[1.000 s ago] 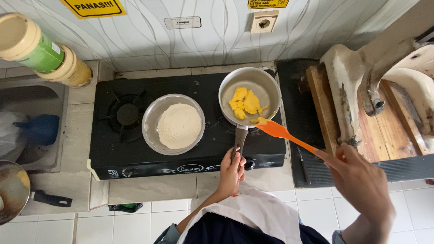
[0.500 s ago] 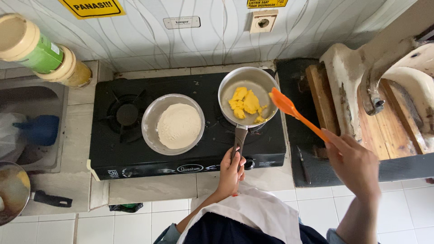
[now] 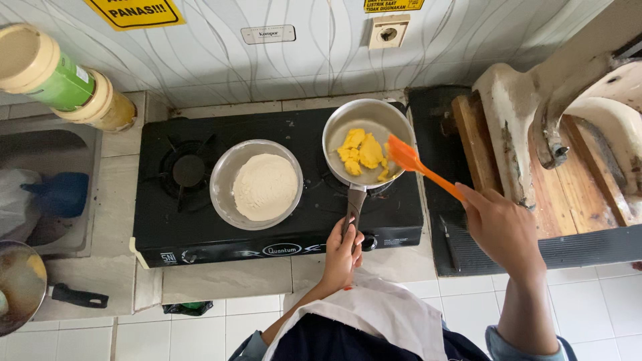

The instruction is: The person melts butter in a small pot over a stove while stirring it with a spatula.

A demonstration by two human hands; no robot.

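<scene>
Your left hand [image 3: 342, 254] covers the end of the pan handle [image 3: 354, 202], so grip detail can't be read. Spatula [image 3: 422, 168] handle end is buried in your right hand [image 3: 503, 230]. Pot [image 3: 19, 286] at bottom left is cut by the frame edge. Jar [image 3: 41, 68] top left also clipped. Stove knobs [image 3: 281, 249] too small to read.

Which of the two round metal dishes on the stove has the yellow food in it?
The pan on the right burner, whose handle the left hand grips. It holds yellow chunks. The metal bowl beside it holds only pale flour-like powder.
</scene>
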